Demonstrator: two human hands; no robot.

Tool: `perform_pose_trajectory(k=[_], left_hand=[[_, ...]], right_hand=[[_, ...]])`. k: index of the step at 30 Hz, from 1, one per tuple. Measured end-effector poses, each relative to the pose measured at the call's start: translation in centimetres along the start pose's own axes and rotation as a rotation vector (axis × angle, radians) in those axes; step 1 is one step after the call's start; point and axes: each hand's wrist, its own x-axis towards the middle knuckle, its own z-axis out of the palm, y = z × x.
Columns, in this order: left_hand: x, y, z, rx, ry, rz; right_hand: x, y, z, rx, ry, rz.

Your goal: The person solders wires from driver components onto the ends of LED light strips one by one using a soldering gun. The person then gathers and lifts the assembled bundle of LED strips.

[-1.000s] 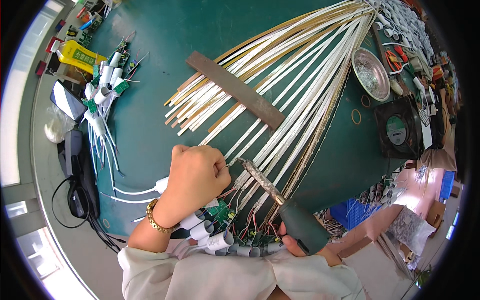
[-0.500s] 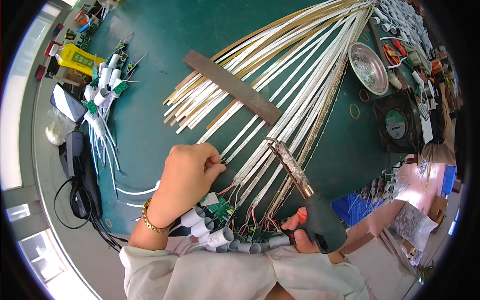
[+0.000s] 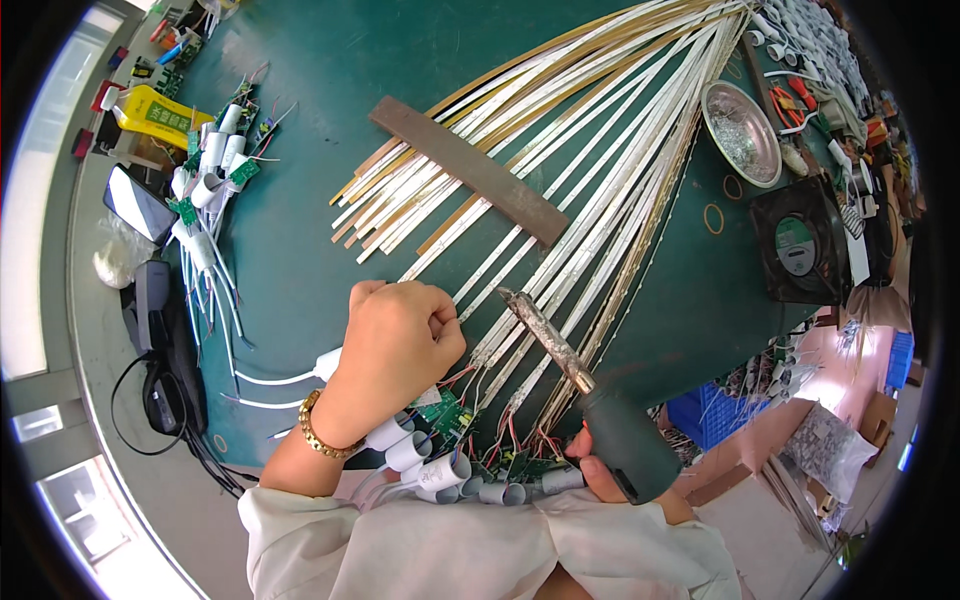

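While the right hand (image 3: pixel 600 472) grips a soldering iron (image 3: pixel 612 420), the left hand (image 3: pixel 402 335) bends over the near ends of light strips (image 3: pixel 612 210).

Head view: the two hands are apart; the right is closed around the iron's dark handle, largely hidden behind it, and the iron's tip points toward the strips, just beside the left hand. The left thumb and fingers are drawn together, though what lies between them cannot be told. The strips fan across the green table (image 3: pixel 320 90), a brown bar (image 3: pixel 468 170) lying over them; green circuit boards (image 3: pixel 448 414) and white cylinders (image 3: pixel 440 472) lie near the person's body.
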Motion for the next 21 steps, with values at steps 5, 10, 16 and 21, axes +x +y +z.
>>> perform_pose_trajectory(k=[5,10,16,21], left_hand=[[0.1,0.4,0.2,0.050,-0.032,-0.025],[0.0,0.1,0.4,0.111,-0.034,-0.059],[0.2,0.3,0.0,0.089,-0.060,-0.077],[0.2,0.3,0.1,0.070,-0.063,-0.078]], right_hand=[[-2.4,2.9,2.9,0.947,0.459,0.159],[0.3,-0.6,-0.1,-0.611,0.101,-0.215],[0.9,-0.6,-0.3,-0.439,0.094,-0.200],[0.8,0.1,0.4,-0.456,0.105,-0.128]])
